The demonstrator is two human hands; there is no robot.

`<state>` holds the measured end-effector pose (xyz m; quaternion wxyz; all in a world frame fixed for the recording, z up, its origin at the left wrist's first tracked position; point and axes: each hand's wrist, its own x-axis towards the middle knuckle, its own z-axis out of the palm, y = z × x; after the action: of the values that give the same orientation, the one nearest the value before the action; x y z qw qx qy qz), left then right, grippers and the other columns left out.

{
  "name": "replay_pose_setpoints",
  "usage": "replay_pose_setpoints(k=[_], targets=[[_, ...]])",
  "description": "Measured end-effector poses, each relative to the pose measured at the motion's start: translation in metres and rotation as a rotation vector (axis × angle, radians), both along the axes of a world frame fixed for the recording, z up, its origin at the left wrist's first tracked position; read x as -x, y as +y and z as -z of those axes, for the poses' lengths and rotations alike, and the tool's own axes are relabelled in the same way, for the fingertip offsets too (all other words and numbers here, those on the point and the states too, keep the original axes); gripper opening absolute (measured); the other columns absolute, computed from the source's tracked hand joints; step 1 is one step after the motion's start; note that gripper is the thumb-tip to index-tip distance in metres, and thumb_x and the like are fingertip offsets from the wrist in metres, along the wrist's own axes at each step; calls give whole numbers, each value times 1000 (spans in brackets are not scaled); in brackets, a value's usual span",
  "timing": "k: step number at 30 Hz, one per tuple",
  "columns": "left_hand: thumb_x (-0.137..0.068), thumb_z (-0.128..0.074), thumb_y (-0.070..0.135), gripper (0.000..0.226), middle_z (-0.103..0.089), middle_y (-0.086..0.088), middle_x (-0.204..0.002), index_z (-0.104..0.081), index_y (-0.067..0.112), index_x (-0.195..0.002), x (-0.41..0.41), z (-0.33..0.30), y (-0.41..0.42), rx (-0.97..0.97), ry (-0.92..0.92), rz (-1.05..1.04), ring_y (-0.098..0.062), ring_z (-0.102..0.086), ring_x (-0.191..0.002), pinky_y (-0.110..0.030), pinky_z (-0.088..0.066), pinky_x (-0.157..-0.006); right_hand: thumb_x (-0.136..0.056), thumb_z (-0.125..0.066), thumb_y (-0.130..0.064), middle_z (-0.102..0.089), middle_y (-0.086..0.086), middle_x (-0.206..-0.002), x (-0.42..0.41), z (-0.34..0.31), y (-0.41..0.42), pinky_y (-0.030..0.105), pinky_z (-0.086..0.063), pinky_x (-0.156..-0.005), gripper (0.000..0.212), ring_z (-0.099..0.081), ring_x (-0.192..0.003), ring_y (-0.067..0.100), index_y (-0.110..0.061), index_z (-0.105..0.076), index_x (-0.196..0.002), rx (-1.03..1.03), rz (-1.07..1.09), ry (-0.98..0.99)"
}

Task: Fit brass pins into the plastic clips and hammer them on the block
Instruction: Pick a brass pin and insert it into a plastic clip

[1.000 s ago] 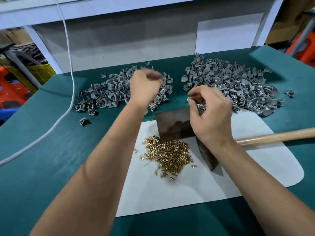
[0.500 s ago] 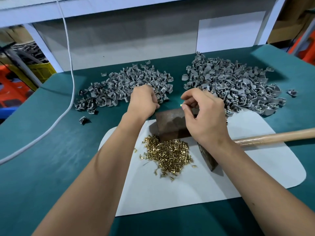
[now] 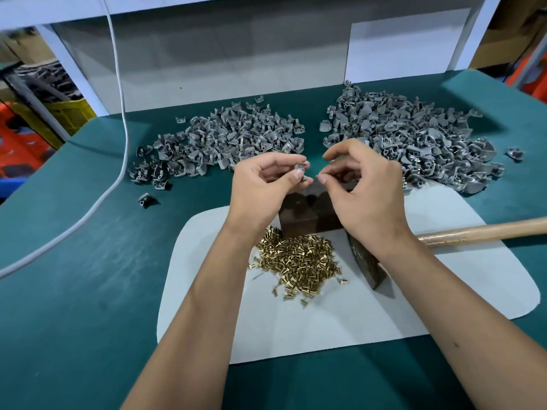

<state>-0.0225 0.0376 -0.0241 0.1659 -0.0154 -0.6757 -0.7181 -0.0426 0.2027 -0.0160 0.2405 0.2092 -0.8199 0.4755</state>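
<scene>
You are looking down at a work table covered in teal cloth, with a pale mat laid on it in front of you. Behind the table stands a grey back panel in a white frame, with a lighter rectangle on its right part and a white cable hanging down onto the cloth. To your left sit a yellow crate and orange bins; to your right, brown cardboard.

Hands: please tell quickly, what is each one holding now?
Left hand: fingers pinch a grey plastic clip.
Right hand: fingers pinch something tiny, probably a brass pin; too small to be sure.
</scene>
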Motion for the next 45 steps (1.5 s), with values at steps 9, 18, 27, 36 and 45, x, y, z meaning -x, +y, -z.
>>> replay_pose_setpoints(k=[9, 18, 27, 36, 45], targets=[[-82, -75, -13, 21, -77, -18, -98, -74, -4, -101, -3, 7, 6, 69, 49, -26, -28, -76, -92, -42, -63, -85, -82, -80, -9, -73, -14, -84, -1, 2, 0, 6, -47, -75, 26, -70, -85, -3, -18, -68, -103, 16, -35, 25], [-82, -75, -13, 19, -79, -14, -93, -77, -1, -97, -3, 7, 9, 126, 26, -15, -24, -78, -86, -34, -62, -83, -81, -79, -6, -73, -13, -82, 0, 3, 1, 6, -47, -71, 25, -70, -83, -3, -20, -67, -98, 16, -40, -5], [-80, -78, -10, 19, -79, -9, -90, -79, 5, -91, -1, 9, 19, 176, -12, -103, -20, -78, -87, -42, -62, -88, -80, -75, -2, -62, -11, -75, -3, 3, -2, 19, -50, -63, 24, -62, -70, 6, -17, -58, -85, -50, 5, 51], [-80, -75, -12, 20, -79, -8, -93, -79, 1, -95, -1, 9, 24, 186, 13, -139, -17, -77, -90, -39, -61, -91, -79, -69, 3, -61, -6, -74, -6, 5, -4, 16, -48, -66, 19, -58, -67, 6, -13, -58, -82, -68, 32, 108], [-74, -85, -8, 29, -79, -11, -94, -78, 2, -101, -4, 5, 5, 205, 62, -8, -22, -75, -81, -32, -61, -80, -84, -76, -5, -68, -7, -81, -3, 3, -1, 14, -52, -70, 15, -67, -78, 5, -11, -64, -91, 0, -31, 47]])
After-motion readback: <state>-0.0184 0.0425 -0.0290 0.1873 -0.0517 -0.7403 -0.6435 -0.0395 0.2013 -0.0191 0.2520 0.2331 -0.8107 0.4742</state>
